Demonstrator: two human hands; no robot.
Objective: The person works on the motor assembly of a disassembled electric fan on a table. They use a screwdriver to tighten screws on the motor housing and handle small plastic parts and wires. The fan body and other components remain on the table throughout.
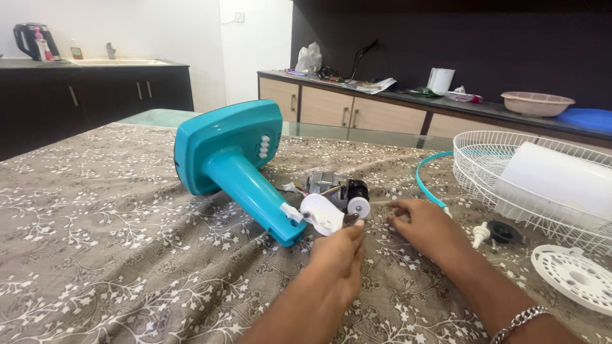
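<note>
Where blade lies — white fan guard (475,159).

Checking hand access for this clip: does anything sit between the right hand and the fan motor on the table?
Nothing visible does. The right hand lies on bare tablecloth beside the fan motor; the left hand touches its white neck piece from the front.

One head-worn view looks forward and slightly down across the patterned counter (95,255) from close above the person's forearms. It faces the room's far side, where dark cabinets (95,95) and a long sideboard (357,111) stand well behind.
</note>
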